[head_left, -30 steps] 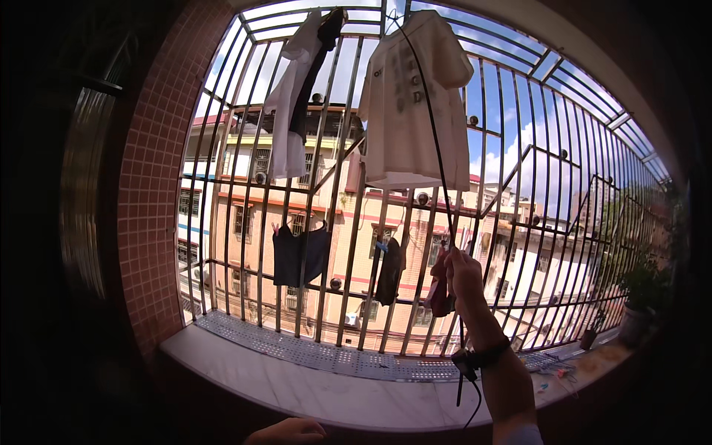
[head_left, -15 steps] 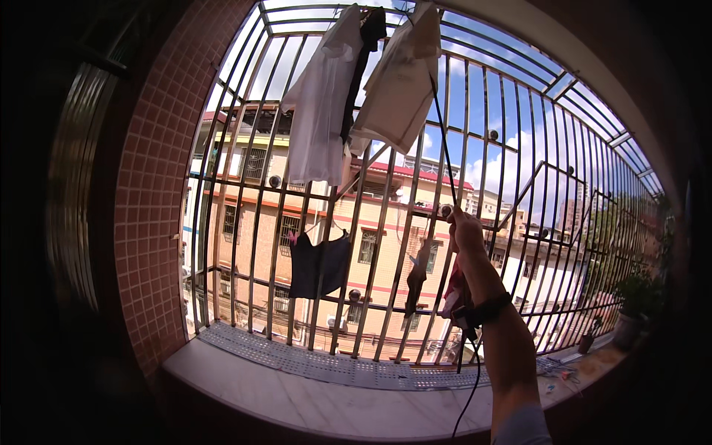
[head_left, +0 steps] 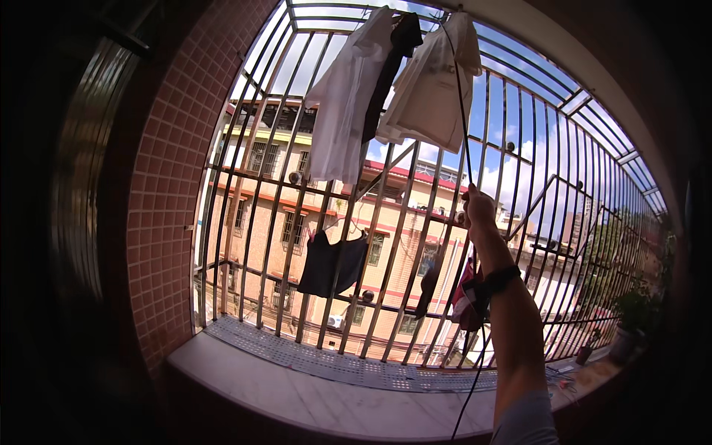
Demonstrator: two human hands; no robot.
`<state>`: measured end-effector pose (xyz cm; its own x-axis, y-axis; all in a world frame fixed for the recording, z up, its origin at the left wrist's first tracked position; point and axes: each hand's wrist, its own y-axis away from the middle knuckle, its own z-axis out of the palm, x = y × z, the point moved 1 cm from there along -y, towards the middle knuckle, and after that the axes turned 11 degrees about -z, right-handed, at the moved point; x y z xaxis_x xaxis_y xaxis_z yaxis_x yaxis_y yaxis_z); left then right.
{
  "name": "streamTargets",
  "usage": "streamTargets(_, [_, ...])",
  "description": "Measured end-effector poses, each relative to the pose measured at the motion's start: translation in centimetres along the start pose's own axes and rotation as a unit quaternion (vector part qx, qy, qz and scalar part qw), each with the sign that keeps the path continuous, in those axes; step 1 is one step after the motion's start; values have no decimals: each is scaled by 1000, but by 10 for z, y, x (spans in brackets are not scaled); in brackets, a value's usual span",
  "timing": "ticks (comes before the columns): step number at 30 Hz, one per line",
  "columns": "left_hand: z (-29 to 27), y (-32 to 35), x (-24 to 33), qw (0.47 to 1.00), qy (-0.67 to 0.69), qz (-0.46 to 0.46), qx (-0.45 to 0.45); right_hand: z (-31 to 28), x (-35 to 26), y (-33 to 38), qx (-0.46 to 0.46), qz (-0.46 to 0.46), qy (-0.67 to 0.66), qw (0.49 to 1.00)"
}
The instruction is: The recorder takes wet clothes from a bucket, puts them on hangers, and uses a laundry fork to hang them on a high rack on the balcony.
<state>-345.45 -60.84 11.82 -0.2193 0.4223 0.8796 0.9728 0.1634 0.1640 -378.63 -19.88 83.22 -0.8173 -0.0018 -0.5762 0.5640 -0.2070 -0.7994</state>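
Note:
My right hand (head_left: 478, 209) is raised toward the window grille and closed around a thin dark pole (head_left: 464, 126). The pole runs up to a white shirt (head_left: 434, 89) hanging at the top of the bars. A black strap (head_left: 498, 279) sits on that wrist. Left of that shirt hang a black garment (head_left: 391, 67) and a second white shirt (head_left: 345, 119). My left hand is out of the picture.
A metal window grille (head_left: 274, 222) closes the opening, with a brick wall (head_left: 167, 193) on its left. A dark top (head_left: 331, 263) and a red garment (head_left: 466, 300) hang lower. Below lie a perforated metal shelf (head_left: 334, 363), a marble sill (head_left: 282, 393) and a potted plant (head_left: 630, 334).
My right hand has risen along the pole and the view has tilted upward. My left hand, seen at the lower edge a second ago, has left the picture.

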Motion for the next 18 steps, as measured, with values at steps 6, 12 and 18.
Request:
streamTargets(6, [-8,7,-10,1000,5,-6,10,10,-5,-17,29,-24,77,996])
streamTargets(12, [-2,17,-21,1000,13,-17,-2,22,-12,-29,47,12,122,991])
streamTargets(18, [7,19,-20,999,20,-41,-17,21,1,1,-11,78,-46,996])
